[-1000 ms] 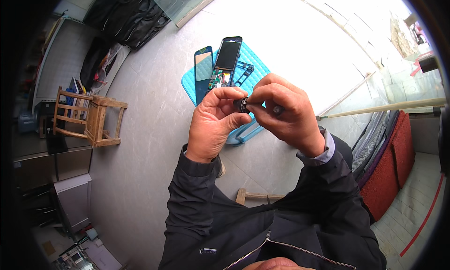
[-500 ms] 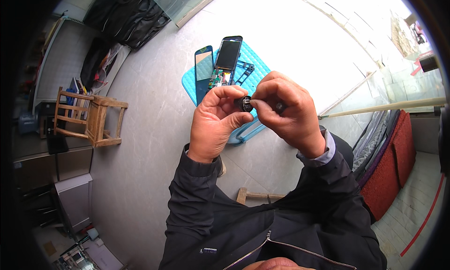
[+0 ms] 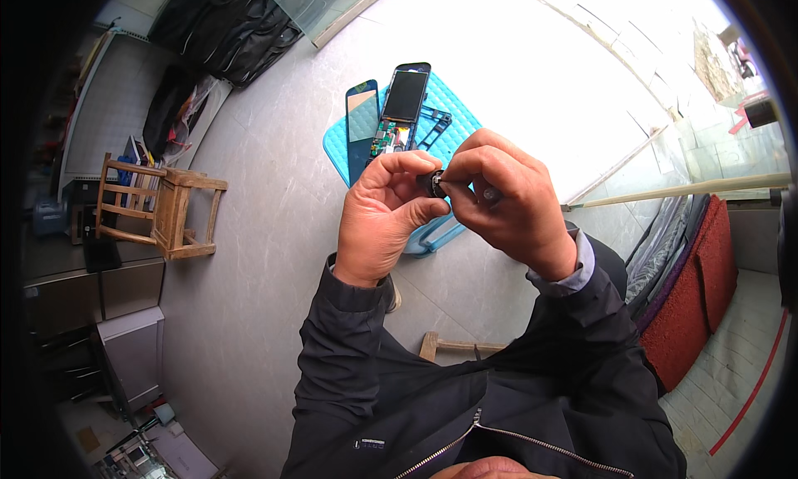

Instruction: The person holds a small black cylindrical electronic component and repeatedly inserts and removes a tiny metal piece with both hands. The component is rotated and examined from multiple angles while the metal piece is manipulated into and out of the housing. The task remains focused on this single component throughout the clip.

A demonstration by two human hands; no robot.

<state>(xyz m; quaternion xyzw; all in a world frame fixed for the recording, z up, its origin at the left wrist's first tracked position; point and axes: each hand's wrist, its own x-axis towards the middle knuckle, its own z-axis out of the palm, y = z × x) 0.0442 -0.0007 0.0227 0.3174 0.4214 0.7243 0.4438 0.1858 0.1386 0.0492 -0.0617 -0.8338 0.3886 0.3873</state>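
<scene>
L hand [image 3: 372, 211] pinches blk part [image 3: 435, 183], mostly hidden; R hand [image 3: 514, 198] narrowed round dark rod [image 3: 492, 194], tip unclear; blue table [image 3: 336, 144] partly blocked, gray flr [image 3: 266, 155] off L edge.

Beyond the right hand [image 3: 511, 205], the blue stool's right edge [image 3: 462, 107] is passable, but an opened phone [image 3: 405, 95] blocks the far edge.

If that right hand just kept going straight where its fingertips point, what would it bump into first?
Most likely the small dark part pinched in the left hand; the right hand has its fingertips right at it, though depth is hard to judge.
</scene>
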